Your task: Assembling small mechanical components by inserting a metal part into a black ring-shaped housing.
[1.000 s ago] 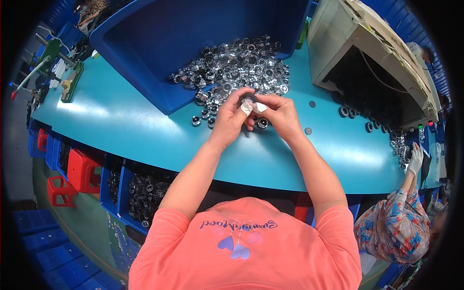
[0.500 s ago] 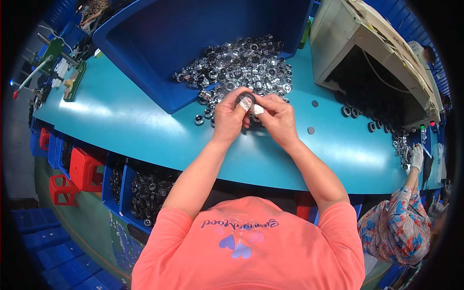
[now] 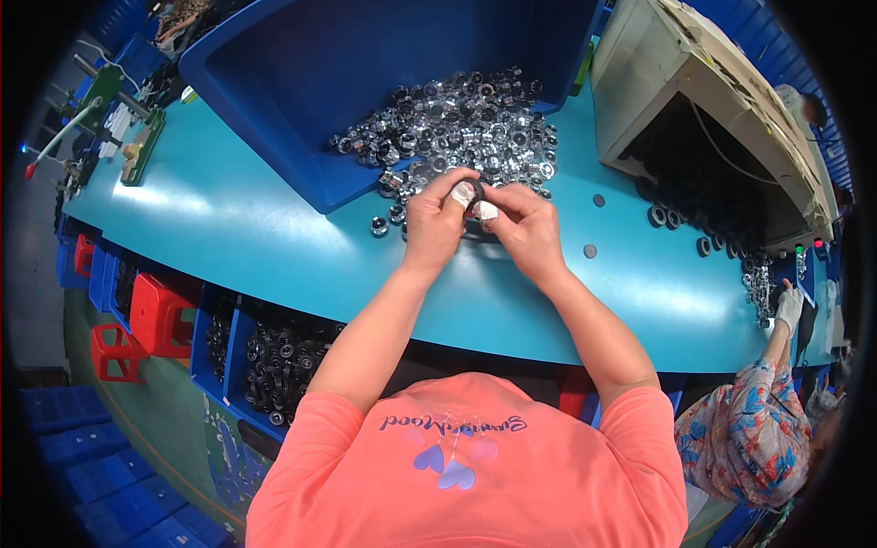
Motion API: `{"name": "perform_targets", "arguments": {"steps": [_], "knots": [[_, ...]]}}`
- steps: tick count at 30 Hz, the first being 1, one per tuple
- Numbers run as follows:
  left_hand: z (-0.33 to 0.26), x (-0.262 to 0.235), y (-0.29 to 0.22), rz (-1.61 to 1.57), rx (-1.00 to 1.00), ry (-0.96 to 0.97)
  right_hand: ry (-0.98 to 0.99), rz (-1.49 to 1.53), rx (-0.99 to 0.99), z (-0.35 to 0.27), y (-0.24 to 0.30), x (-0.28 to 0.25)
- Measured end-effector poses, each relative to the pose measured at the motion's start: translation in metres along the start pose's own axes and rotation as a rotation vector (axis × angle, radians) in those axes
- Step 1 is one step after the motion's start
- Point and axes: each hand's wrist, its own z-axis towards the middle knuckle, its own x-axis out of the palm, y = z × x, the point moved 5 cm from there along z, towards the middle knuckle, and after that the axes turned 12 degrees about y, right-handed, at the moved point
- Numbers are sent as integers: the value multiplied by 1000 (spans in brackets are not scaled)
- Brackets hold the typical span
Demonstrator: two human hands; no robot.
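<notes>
Above the turquoise table, in front of my chest, I hold a small black ring [image 3: 477, 191], much like a little tyre, with both hands. My left hand [image 3: 433, 226] is closed round its left side, a white-wrapped thumb on top. Fingers of my right hand [image 3: 533, 230] pinch the ring from the other side; that thumb has white wrapping too. Whether something sits inside the ring is hidden by the thumbs. Just beyond my hands lies a heap of shiny clear-and-silver wheel-like parts [image 3: 493, 137], spilling from a tipped blue bin [image 3: 274, 100].
At the right, an off-white open box [image 3: 639, 82] lies on its side with black rings [image 3: 674, 218] spilling out. Two grey discs [image 3: 590, 250] rest on the table [image 3: 274, 265]. A co-worker's gloved hand [image 3: 788, 306] is far right. Red stools [image 3: 157, 315] stand lower left.
My fingers have shifted slightly on the black ring, which is turned a little. The co-worker's gloved hand has moved slightly; the whole view has shifted a little.
</notes>
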Motion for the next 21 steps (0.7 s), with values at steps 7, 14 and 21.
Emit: {"name": "perform_targets", "arguments": {"steps": [7, 14, 21], "knots": [[0, 9, -6, -20, -64, 176, 153, 491, 184, 8, -13, -11], [2, 11, -5, 116, 23, 203, 167, 569, 204, 7, -11, -10], [-1, 17, -10, 601, 287, 95, 54, 488, 206, 5, -17, 0]]}}
